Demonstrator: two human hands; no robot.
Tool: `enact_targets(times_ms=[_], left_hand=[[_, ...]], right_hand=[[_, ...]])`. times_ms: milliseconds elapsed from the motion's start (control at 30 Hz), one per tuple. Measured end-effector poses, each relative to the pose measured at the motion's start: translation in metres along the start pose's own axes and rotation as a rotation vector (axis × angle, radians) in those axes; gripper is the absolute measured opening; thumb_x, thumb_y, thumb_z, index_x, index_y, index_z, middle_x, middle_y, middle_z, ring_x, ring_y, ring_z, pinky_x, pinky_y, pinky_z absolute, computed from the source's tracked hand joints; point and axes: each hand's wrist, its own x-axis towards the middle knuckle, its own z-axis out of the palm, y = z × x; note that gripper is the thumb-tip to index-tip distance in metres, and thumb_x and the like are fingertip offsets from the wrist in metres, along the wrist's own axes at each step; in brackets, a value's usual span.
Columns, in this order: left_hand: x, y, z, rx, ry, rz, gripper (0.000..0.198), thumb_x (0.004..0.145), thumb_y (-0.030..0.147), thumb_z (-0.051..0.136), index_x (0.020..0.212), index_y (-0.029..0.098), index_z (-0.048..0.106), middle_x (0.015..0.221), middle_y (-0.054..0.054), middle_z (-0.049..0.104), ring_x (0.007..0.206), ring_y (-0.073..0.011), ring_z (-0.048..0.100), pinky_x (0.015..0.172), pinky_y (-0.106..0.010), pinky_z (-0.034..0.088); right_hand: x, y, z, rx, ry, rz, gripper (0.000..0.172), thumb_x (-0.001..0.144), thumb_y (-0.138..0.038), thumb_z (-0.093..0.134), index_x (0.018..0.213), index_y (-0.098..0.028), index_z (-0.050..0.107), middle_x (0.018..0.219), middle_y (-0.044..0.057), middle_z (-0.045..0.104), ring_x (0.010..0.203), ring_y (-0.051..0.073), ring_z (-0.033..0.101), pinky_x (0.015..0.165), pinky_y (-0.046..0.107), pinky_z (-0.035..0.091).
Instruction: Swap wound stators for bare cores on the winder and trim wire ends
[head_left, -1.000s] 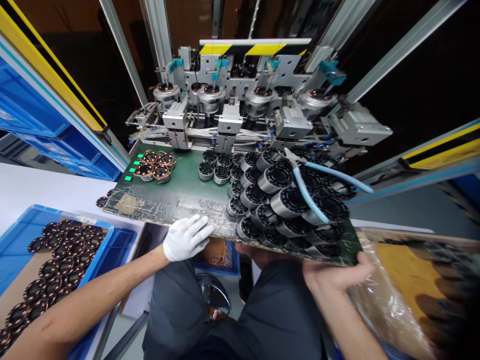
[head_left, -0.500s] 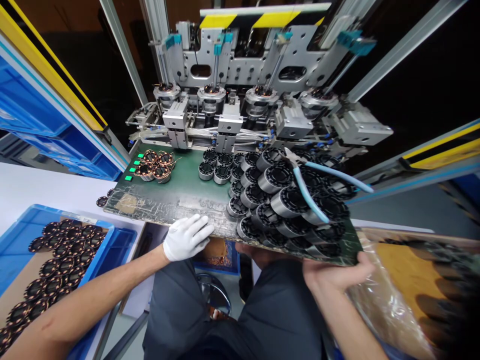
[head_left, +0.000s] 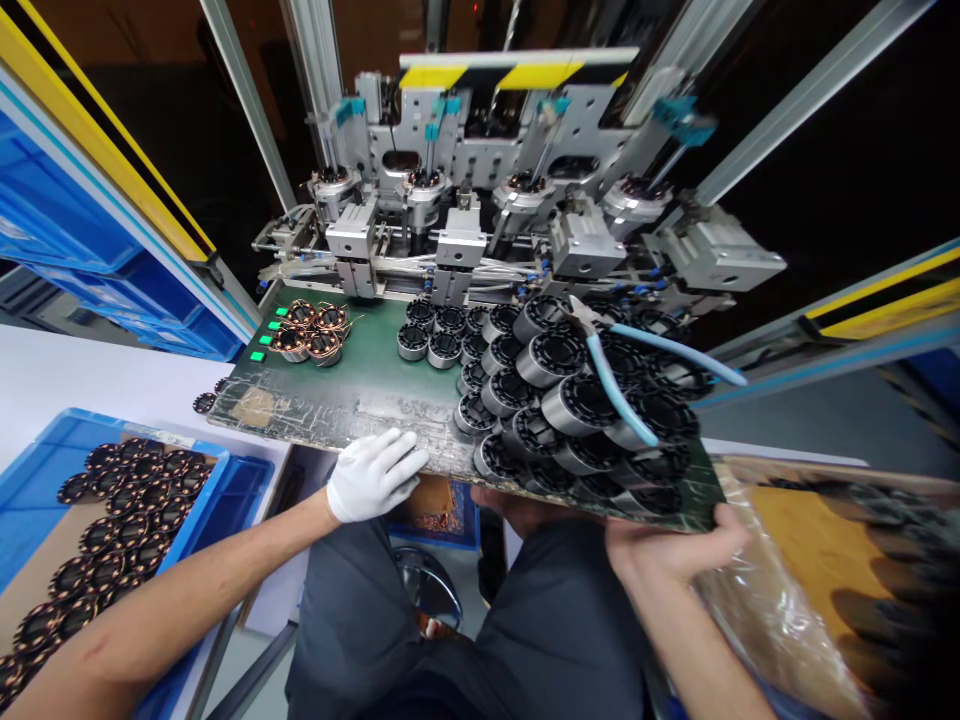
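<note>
My left hand (head_left: pixel 373 475), in a white glove, rests on the near edge of the green work surface (head_left: pixel 352 390) with its fingers stretched flat and nothing in it. My bare right hand (head_left: pixel 671 547) grips the same edge at the right, thumb on top, fingers curled under. A heap of black stator cores (head_left: pixel 559 400) fills the right part of the surface, with blue-handled cutters (head_left: pixel 615 385) lying on top. A few copper-wound stators (head_left: pixel 311 332) sit at the far left. Behind stands the winding machine (head_left: pixel 480 215) with several heads.
A blue bin (head_left: pixel 225 490) at the lower left holds several wound stators on cardboard. Stacked blue crates (head_left: pixel 67 240) stand at the left. A plastic-covered tray (head_left: pixel 832 570) of dark parts lies at the right. Aluminium frame bars flank the machine. My knees are under the surface.
The machine's upper carriage with the yellow-black bar rose and has come partway down again. Both hands have stayed still.
</note>
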Motion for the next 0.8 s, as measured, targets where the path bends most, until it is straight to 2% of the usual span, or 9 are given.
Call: enact_targets(times_ms=[233,367,567,800], left_hand=[[0.002,0.0001,-0.0012,-0.009,0.015,0.003,0.032,0.107,0.038,0.074,0.137,0.028,0.081,0.135,-0.007,0.083,0.123,-0.0288,0.077,0.099,-0.039,0.06],[0.0027,0.0003,-0.0015,-0.016,0.016,0.002,0.031,0.108,0.038,0.073,0.136,0.028,0.081,0.135,-0.006,0.083,0.123,-0.0281,0.077,0.098,-0.039,0.06],[0.0034,0.0003,-0.0019,-0.025,0.033,0.0,0.03,0.11,0.037,0.07,0.136,0.026,0.08,0.134,-0.006,0.083,0.123,-0.0276,0.077,0.099,-0.039,0.059],[0.0037,-0.0004,-0.0018,-0.027,0.029,0.005,0.031,0.109,0.038,0.07,0.136,0.027,0.081,0.134,-0.006,0.083,0.122,-0.0283,0.077,0.098,-0.039,0.059]], right_hand=[[-0.001,-0.0007,0.0007,0.038,0.039,0.03,0.047,0.08,-0.063,0.055,0.098,-0.024,0.075,0.117,0.006,0.078,0.122,0.036,0.072,0.087,0.054,0.068],[-0.0015,-0.0002,0.0005,0.012,0.006,0.003,0.05,0.082,-0.063,0.053,0.1,-0.023,0.076,0.118,0.007,0.079,0.122,0.037,0.071,0.089,0.056,0.068],[-0.0019,0.0008,0.0013,0.022,0.028,0.004,0.047,0.086,-0.061,0.052,0.104,-0.025,0.076,0.12,0.003,0.079,0.118,0.033,0.074,0.092,0.055,0.068],[-0.0047,-0.0008,0.0046,0.06,0.027,0.003,0.049,0.085,-0.061,0.054,0.106,-0.023,0.078,0.124,0.004,0.078,0.12,0.033,0.073,0.097,0.055,0.068]])
